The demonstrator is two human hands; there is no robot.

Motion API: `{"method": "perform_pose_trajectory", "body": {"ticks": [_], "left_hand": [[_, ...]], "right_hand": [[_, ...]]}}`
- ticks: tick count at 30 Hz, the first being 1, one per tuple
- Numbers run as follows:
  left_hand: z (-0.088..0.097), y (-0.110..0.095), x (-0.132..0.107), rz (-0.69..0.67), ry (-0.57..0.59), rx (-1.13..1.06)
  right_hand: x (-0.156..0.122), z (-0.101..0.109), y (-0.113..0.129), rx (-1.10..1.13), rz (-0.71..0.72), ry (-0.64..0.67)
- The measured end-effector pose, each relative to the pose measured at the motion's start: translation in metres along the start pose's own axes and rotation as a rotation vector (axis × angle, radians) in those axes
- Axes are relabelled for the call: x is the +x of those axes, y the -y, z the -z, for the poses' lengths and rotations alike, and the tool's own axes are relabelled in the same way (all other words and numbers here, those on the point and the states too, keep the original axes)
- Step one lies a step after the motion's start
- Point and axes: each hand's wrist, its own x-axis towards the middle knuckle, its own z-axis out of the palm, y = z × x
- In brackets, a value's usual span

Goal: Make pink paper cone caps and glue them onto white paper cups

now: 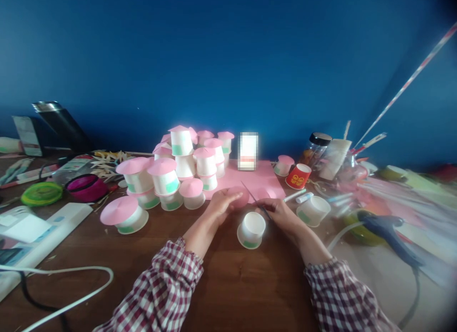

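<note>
My left hand [226, 200] pinches a round pink paper disc [241, 199] between thumb and fingers. My right hand [280, 212] is closed around slim dark scissors [253, 193], whose pointed end reaches up beside the disc; their handles are mostly hidden by the fingers. Just below both hands a white paper cup [253, 226] stands on the wooden table, with its rim or a second cup flaring at the base. Behind the hands lies a large pink paper sheet [266, 177]. To the left, several white cups with pink cone roofs [163, 172] are grouped and stacked.
A red paper cup [298, 176], another white cup [313, 210] and a blue glue gun [387, 229] are on the right. A lidded jar [316, 149] stands behind. On the left are a magenta pouch [86, 187], a power strip [66, 222] and a white cable [107, 275].
</note>
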Motion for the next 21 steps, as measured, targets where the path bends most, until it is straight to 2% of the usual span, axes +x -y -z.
{"method": "perform_pose_trajectory", "body": {"ticks": [14, 21], "left_hand": [[-0.0002, 0.0008, 0.0023, 0.000, -0.018, -0.092], [0.0011, 0.0038, 0.0082, -0.050, -0.052, -0.237]], "right_hand": [[0.0026, -0.0011, -0.0055, 0.026, -0.028, -0.077], [0.0062, -0.0040, -0.0078, -0.070, 0.037, -0.070]]}}
